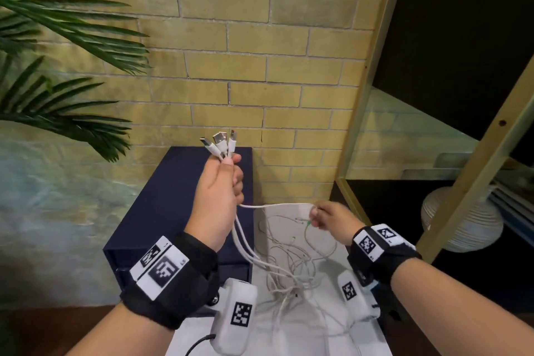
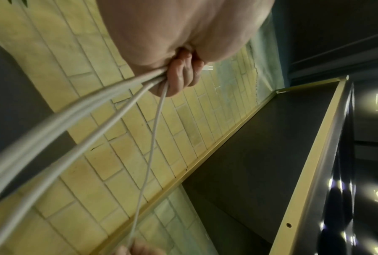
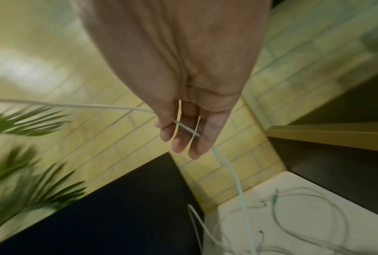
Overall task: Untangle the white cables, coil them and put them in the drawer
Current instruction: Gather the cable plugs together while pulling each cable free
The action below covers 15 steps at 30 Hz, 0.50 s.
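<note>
Drawer unit (image 1: 161,211), dark blue: beside worktop (image 1: 289,326), shut. White cables (image 1: 289,272): tangled there, untangling stage. My left hand (image 1: 219,196) gripped three plug ends, raised. My right hand (image 1: 332,220) pinched one strand; next, I judged, draw it free.

The left hand (image 1: 219,196) is raised over the drawer unit (image 1: 161,211), which stands against the brick wall (image 1: 260,52) at the far side. The right hand (image 1: 332,220) sits lower and to the right — a cable (image 1: 274,206) spans between them. Below lies the tangle of cables (image 1: 291,269) on a table (image 1: 361,338), right of the drawer unit. A plant (image 1: 57,66) stands far left; a shelf frame (image 1: 367,72) rises on the right.
</note>
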Available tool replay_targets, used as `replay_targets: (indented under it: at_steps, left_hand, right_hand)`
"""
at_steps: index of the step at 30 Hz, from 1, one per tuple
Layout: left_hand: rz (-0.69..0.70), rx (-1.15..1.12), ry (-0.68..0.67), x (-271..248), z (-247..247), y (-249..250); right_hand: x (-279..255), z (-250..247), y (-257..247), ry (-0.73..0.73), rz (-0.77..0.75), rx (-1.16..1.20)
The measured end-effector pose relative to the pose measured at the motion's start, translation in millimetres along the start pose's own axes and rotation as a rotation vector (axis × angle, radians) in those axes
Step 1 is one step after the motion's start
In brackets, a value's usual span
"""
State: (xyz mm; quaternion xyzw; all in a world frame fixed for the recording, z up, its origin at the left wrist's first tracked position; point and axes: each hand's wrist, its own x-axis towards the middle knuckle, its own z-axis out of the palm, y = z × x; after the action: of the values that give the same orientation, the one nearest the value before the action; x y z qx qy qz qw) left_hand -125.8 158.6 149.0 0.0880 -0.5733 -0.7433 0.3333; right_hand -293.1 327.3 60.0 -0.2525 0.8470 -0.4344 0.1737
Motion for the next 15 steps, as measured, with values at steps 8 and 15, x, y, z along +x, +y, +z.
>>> replay_targets:
  at_steps: [8,15]
  left_hand:
    - [-0.022,0.156,0.028,-4,-19,0]
    - [-0.042,0.176,0.049,-1,-19,-7]
  right_hand:
    - [21,-36,-21,0.328,-0.099,0.227]
    - [11,-45,-81,0.576,-0.480,0.156]
